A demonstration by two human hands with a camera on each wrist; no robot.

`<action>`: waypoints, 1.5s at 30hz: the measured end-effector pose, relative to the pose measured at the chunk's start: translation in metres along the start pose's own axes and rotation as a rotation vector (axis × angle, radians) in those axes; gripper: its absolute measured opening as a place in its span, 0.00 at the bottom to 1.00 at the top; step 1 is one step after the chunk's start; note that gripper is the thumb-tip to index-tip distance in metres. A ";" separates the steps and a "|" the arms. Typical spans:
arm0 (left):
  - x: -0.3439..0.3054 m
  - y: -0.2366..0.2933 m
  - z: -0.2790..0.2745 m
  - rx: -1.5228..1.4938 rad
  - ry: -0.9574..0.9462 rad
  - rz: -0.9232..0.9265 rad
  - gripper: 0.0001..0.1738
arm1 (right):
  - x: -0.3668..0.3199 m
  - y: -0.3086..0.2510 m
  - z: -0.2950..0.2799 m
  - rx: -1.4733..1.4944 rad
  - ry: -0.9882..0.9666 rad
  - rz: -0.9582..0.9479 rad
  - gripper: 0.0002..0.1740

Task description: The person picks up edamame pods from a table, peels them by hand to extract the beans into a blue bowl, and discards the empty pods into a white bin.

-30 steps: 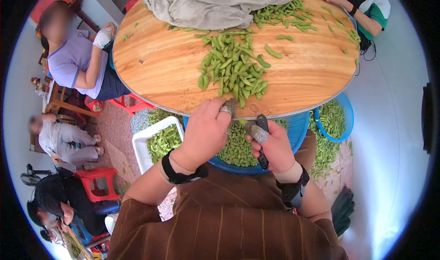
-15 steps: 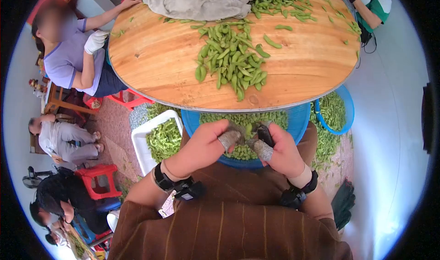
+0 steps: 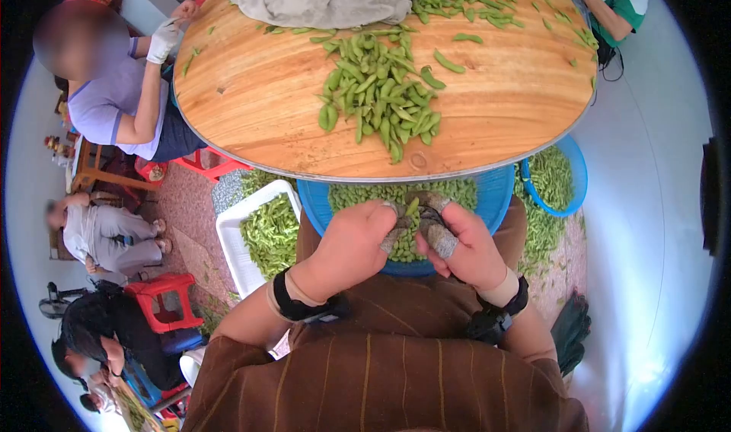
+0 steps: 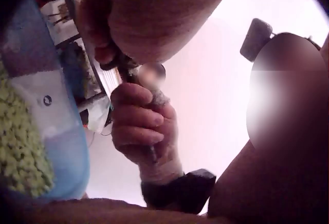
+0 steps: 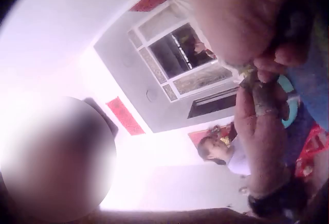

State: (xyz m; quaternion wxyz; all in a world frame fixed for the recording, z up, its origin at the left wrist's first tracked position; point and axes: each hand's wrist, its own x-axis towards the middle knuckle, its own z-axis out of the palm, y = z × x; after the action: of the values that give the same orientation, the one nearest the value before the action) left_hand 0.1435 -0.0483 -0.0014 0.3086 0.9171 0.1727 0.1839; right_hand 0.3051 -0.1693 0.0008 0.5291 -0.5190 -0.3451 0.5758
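In the head view my left hand pinches a green soybean pod between thumb and forefinger, above the blue basin. Opposite it, my right hand grips a slim black tool, its tip hidden among the fingers close to the pod. Grey wraps cover the thumbs and forefingers. Shelled green beans fill the basin. In the left wrist view the right hand's fingers curl inward. A heap of pods lies on the round wooden table just beyond the hands.
A white tray of pods stands on the left, and a blue basket of pods on the right. Grey cloth covers the table's far side. One gloved person sits at the left; another person's arm reaches in at far right.
My left hand has drawn back from the pods at the table edge to over the basin, bringing a pod against the right hand's tool. The right hand has moved slightly lower.
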 end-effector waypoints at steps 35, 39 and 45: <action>-0.029 -0.014 0.003 -0.532 -0.305 -0.302 0.07 | 0.021 0.027 -0.004 -0.782 0.025 -0.309 0.15; -0.044 -0.018 -0.005 -0.844 -0.345 -0.647 0.06 | 0.024 0.034 -0.006 -1.073 0.143 -0.407 0.12; -0.033 -0.014 0.000 -0.137 -0.145 -0.187 0.03 | 0.011 0.008 0.002 -0.919 0.037 -0.393 0.10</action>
State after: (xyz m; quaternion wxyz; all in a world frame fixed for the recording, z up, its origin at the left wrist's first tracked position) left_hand 0.1116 -0.0522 -0.0178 0.3981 0.8847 0.2216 0.0988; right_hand 0.3020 -0.1602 -0.0084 0.3503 -0.6338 -0.6450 0.2441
